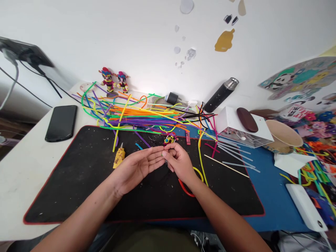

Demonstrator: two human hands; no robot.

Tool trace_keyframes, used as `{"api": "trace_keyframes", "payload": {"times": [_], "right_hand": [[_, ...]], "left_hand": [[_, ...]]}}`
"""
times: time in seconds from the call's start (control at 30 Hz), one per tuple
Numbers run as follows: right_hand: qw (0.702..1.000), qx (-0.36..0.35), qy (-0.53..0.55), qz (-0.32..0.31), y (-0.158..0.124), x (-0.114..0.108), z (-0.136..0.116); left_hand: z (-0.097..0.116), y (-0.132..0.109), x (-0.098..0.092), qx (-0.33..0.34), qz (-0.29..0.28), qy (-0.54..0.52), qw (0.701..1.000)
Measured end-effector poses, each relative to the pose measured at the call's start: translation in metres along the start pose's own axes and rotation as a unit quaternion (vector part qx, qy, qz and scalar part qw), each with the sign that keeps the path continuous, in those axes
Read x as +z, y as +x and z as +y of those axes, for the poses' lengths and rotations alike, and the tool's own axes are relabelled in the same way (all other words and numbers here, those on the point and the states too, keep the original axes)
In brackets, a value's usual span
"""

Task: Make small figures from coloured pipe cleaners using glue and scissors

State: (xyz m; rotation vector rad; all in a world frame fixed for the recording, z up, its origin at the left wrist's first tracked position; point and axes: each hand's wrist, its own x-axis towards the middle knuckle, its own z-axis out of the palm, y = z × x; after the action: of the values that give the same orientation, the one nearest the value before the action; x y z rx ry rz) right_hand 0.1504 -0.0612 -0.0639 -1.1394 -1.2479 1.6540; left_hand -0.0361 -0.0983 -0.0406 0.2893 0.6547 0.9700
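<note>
My left hand lies palm up over the black mat, its fingers stretched out flat and their tips meeting my right fingers. In a pinch, my right hand presses thumb to fingers at those tips; anything between them is too small to make out. Just beyond the hands is a small multicoloured figure. A red and yellow curved loop, partly covered by my right hand, rests on the mat. Left of my left hand lies a yellow bottle with a pointed nozzle.
A heap of coloured pipe cleaners spans the mat's back edge. Two small figures stand by the wall. A phone lies left; a black flask, white box, translucent sticks and bowl are right.
</note>
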Motion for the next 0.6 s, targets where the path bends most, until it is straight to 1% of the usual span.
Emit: {"api": "trace_keyframes", "payload": {"times": [0.6], "right_hand": [[1.000,0.000,0.019,-0.001,-0.0004,0.0019,-0.0074]], "left_hand": [[0.0046,-0.0050,-0.0002,0.001,0.005,-0.020,1.000]]}}
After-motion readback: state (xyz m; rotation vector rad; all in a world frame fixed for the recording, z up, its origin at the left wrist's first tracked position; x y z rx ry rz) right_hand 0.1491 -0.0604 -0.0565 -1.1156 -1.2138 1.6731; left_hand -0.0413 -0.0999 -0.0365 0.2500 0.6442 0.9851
